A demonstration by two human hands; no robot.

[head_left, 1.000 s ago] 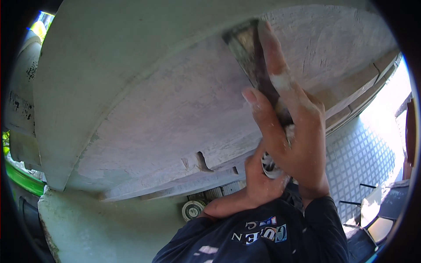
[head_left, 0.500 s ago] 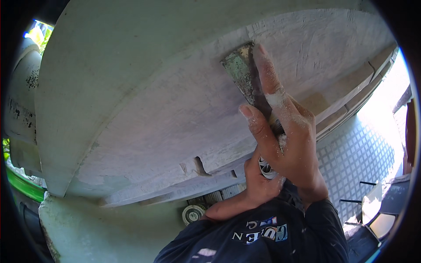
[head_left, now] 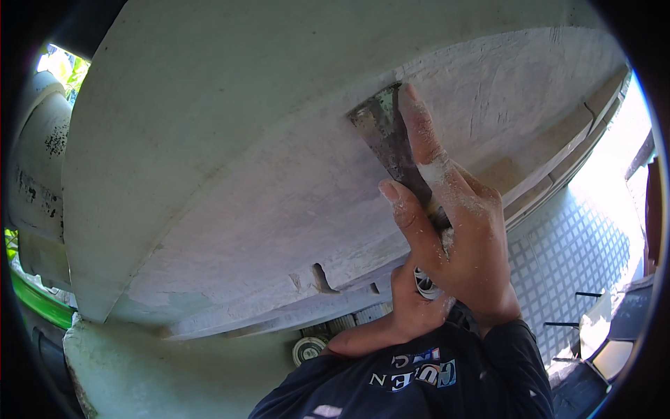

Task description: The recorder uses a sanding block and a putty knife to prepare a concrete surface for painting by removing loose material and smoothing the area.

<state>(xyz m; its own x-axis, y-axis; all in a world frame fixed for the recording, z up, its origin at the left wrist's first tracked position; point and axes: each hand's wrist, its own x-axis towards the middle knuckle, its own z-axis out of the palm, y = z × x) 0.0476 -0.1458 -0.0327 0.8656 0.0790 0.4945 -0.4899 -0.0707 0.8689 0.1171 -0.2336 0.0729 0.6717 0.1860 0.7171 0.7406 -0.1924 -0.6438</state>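
My right hand [head_left: 464,223], dusted with white powder, is closed round the handle of a putty knife [head_left: 387,133]. Its index finger lies stretched along the worn, stained blade, and the thumb presses from the other side. The blade's wide edge meets the pale plastered wall [head_left: 279,188], near the border with a greenish painted band [head_left: 209,91]. Below it, my left hand [head_left: 419,300] is curled near the right wrist, round a small white-and-dark object [head_left: 426,285] whose kind I cannot make out. Most of the handle is hidden by my fingers.
A slot-like hole [head_left: 321,279] breaks the plaster low down, above a ledge. A round, pale-lidded container [head_left: 308,349] stands below. Chairs [head_left: 611,349] stand on the patterned tiled floor [head_left: 551,265] at right. A rounded post [head_left: 45,153] and a green rim [head_left: 42,300] are at left.
The whole view has shifted slightly, so the wall sits lower in the picture. The blade has tilted a little and looks darker. Both hands keep their hold.
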